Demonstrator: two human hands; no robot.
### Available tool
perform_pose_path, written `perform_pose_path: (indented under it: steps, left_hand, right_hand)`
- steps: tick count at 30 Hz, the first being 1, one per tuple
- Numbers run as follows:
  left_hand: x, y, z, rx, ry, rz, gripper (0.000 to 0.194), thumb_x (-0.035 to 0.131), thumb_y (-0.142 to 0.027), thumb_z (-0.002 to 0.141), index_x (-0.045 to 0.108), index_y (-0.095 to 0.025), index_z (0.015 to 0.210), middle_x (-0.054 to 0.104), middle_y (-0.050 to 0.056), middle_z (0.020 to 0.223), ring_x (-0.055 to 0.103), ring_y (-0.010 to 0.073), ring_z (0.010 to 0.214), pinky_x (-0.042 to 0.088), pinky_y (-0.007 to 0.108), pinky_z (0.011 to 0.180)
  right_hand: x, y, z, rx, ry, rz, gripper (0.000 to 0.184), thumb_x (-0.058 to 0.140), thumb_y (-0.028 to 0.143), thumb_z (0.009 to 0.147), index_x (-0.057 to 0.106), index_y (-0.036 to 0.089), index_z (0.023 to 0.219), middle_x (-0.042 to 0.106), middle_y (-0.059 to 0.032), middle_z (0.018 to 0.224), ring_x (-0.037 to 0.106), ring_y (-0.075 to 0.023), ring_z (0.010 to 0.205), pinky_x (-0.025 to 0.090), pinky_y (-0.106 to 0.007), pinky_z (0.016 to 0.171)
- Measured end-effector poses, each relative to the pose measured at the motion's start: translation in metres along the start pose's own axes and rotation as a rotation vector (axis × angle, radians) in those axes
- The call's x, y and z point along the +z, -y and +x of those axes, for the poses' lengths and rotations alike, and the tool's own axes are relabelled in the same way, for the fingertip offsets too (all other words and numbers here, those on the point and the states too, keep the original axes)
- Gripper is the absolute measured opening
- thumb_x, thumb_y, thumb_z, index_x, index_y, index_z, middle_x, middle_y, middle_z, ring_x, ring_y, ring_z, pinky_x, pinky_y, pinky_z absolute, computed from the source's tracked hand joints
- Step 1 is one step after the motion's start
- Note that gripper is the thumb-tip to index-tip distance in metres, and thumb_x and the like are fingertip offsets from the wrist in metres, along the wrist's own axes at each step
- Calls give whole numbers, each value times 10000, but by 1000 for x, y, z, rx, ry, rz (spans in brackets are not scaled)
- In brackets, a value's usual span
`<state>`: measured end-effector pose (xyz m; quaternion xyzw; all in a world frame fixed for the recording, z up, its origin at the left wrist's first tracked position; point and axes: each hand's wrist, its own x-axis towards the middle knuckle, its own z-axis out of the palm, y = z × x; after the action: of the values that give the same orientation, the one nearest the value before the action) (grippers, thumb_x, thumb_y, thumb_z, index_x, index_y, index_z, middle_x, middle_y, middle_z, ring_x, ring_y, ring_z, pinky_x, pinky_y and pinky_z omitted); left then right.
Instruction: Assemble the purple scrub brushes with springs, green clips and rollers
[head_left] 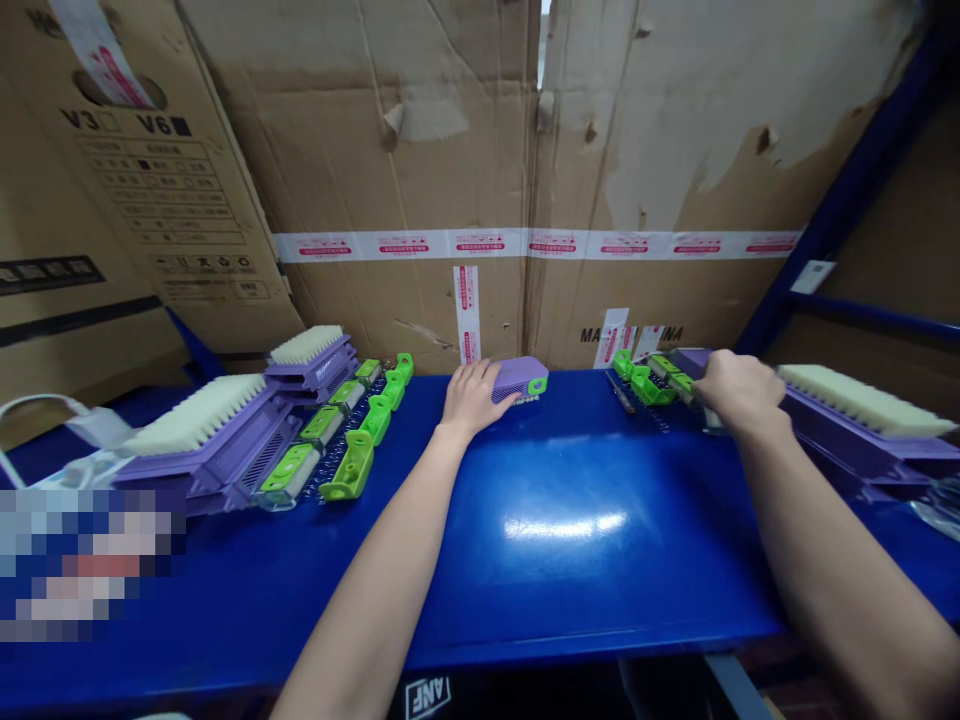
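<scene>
My left hand (474, 396) is closed around the left end of a purple casing (517, 374) with a green end piece, at the back middle of the blue table. Its thumb lies along the front of the casing. On the right, my right hand (741, 388) is closed, knuckles up, among the small parts there. Its fingertips are hidden, so what they hold cannot be made out. Just left of it lie box-shaped parts with green tops (679, 382), green brackets (643, 385) and thin springs (660, 420). A dark slim tool (620, 392) lies beside the brackets.
On the left stand purple casings with cream bristled tops (199, 412), a row of green-topped clear boxes (322, 425) and green brackets (351, 466). Another bristled purple piece (862, 400) stands at the right. Cardboard (420, 180) walls the back; a blue metal post (847, 190) rises at right.
</scene>
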<state>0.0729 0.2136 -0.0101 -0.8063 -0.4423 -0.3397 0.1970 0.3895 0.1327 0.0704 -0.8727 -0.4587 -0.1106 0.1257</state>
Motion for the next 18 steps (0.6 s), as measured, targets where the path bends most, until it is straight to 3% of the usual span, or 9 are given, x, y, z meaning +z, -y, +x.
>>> perform_pose_path:
  steps: [3, 7, 14, 18]
  left_hand:
    - [0, 0, 0, -7, -6, 3, 518, 532, -552, 827, 603, -143, 1137, 631, 148, 1190, 574, 278, 1126, 417, 413, 983]
    - [1, 0, 0, -36, 0, 15, 497, 517, -556, 830, 620, -148, 1096, 639, 148, 1163, 587, 293, 1079, 438, 420, 918]
    - [-4, -4, 1, -56, -5, 42, 425, 449, -448, 866, 636, -144, 1097, 629, 149, 1177, 583, 296, 1071, 422, 425, 899]
    - [-7, -8, 1, -52, 26, 87, 392, 466, -363, 841, 634, -129, 1107, 625, 156, 1182, 575, 303, 1061, 414, 437, 886]
  right_hand:
    - [-16, 11, -11, 7, -26, -30, 345, 537, 231, 766, 633, 131, 1083, 638, -223, 995, 626, -330, 936, 423, -352, 664]
    - [-21, 34, -28, -207, -80, -72, 345, 506, 223, 776, 600, 141, 1098, 653, -184, 980, 639, -300, 886, 422, -328, 658]
    - [7, 84, -65, -765, 84, -134, 397, 549, 139, 726, 572, 193, 1118, 659, -122, 1018, 639, -245, 876, 423, -284, 657]
    - [24, 103, -81, -946, 77, -73, 393, 492, 86, 766, 566, 192, 1137, 641, -120, 997, 619, -240, 898, 418, -284, 647]
